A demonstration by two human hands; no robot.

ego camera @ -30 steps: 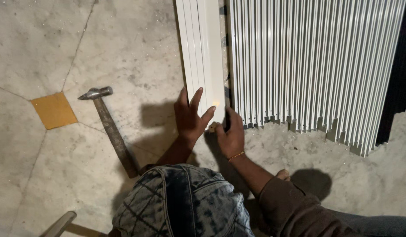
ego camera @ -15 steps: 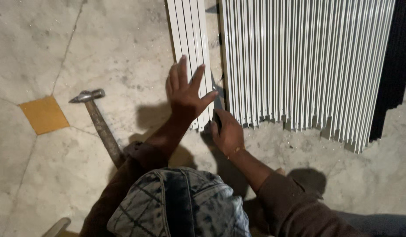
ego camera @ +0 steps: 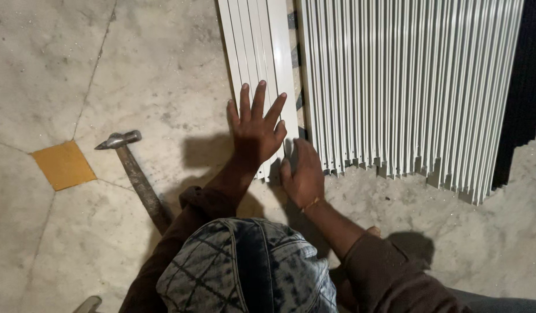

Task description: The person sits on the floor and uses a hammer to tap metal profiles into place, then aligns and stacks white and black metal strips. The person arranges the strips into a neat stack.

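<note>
Now left hand [ego camera: 256, 130] slid up white strip [ego camera: 268, 64], flat, released; right hand [ego camera: 304, 174] unmoved, grip unclear.

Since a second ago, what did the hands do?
The left hand slid further up the narrow white slat bundle, fingers spread flat. The right hand stayed at the bundle's near end. The hammer and the big slat stack stayed put.

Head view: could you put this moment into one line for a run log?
left hand: flat, fingers spread on white strip bundle | right hand: at bundle's near end | hammer: on floor, untouched | slat stack: right
</note>
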